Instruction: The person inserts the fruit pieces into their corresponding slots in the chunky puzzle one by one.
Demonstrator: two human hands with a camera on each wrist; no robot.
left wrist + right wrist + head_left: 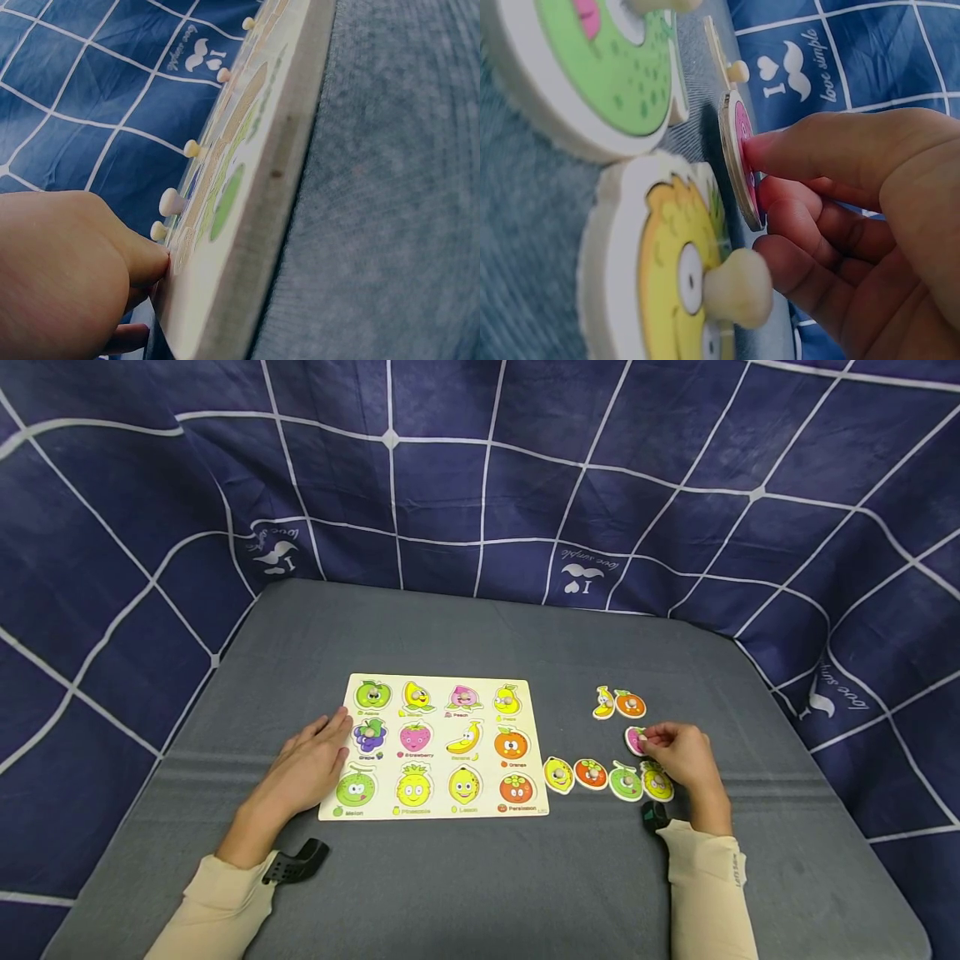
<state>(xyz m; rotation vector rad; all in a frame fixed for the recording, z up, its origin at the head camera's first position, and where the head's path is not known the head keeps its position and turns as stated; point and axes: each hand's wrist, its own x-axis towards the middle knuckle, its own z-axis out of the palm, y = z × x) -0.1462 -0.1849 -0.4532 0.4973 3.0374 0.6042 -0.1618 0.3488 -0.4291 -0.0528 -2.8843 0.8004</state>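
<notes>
A pink fruit piece (635, 740) is pinched at its peg by the curled fingers of the right hand (681, 757), to the right of the puzzle board (435, 747) and well apart from it. In the right wrist view the piece (742, 161) is seen edge-on: a thin flat disc with a pale rim and a pink printed face, turned toward the fingertips (761, 150) that are closed on it. It appears tipped up off the grey table (480, 635), though whether its lower edge still touches the cloth cannot be told. Its outline is roughly round, so no clear long axis can be made out.

The left hand (311, 768) is laid flat, fingers straight and together, against the left edge of the board; in the left wrist view the fingertips (146, 262) are pressed to the board's edge (247, 247) and nothing is gripped.

The board is set with its long side across the table, and twelve fruit pictures are shown on it in three rows. To the right of the board, just below the pinched piece, a row of four loose pieces is laid out: yellow (558, 774), red-orange (591, 773), green (626, 781) and yellow pineapple-like (657, 782), the last partly covered by the right hand. Farther from the person, a banana piece (603, 702) and an orange piece (631, 703) are placed side by side, touching.
</notes>
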